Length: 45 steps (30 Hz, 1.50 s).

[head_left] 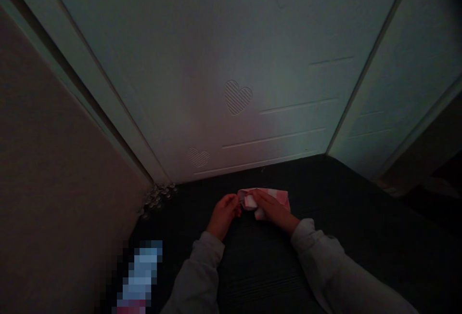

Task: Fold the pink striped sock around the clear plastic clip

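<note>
A small pink and white cloth (279, 196) lies on the dark floor (361, 237) close to a white door. My right hand (269, 208) rests on top of the cloth with its fingers curled over it, pressing or gripping it. At the cloth's left edge, my left hand (225, 214) has its fingertips pinched together on the fabric. Both arms wear grey sleeves. The scene is very dim.
A white door (231, 63) with two striped heart marks stands right ahead. A beige wall (46, 198) runs along the left. Small shiny pieces (157, 197) lie in the corner by the door. A blurred patch (139, 275) sits at the lower left.
</note>
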Motion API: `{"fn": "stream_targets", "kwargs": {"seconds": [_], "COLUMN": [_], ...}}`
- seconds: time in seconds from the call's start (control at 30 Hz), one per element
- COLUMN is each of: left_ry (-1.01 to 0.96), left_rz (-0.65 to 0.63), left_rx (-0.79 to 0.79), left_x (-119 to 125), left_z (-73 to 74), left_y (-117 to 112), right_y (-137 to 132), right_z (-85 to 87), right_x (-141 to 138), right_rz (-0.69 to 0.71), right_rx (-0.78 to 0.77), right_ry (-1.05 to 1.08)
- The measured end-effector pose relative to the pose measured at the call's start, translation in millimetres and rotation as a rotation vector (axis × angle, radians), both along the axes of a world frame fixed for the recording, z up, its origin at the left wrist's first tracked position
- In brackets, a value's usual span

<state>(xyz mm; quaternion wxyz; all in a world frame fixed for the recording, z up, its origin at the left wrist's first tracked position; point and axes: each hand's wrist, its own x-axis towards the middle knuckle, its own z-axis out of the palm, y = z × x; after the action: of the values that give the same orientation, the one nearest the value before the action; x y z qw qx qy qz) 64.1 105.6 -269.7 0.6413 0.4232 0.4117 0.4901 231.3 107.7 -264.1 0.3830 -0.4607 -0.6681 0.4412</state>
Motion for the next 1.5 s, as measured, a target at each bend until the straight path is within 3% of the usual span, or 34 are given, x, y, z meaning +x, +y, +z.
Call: {"fn": "stream_targets", "kwargs": {"seconds": [0.8,1.07,1.27,1.5], "left_ry": [0.004,0.063,0.067,-0.047], "left_rz": [0.001,-0.057,-0.042,0.003], "left_rx": [0.002,0.027,0.015,-0.026], "left_x": [-0.5,-0.8,-0.3,-0.7], "left_z": [-0.5,-0.5,0.8,3.7], "left_y": [-0.2,-0.6,-0.6,-1.8], "right_y": [-0.9,-1.4,-2.8,2.6], "right_z": [-0.8,-0.7,5.3,-0.6], "right_x": [-4.1,-4.5,-1.6,1.2], "right_rz": [0.049,0.038,0.055,0.070], "right_rx": [0.061,0.110,0.050,-0.032], "right_ry": [-0.016,-0.097,-0.058,0.060]}}
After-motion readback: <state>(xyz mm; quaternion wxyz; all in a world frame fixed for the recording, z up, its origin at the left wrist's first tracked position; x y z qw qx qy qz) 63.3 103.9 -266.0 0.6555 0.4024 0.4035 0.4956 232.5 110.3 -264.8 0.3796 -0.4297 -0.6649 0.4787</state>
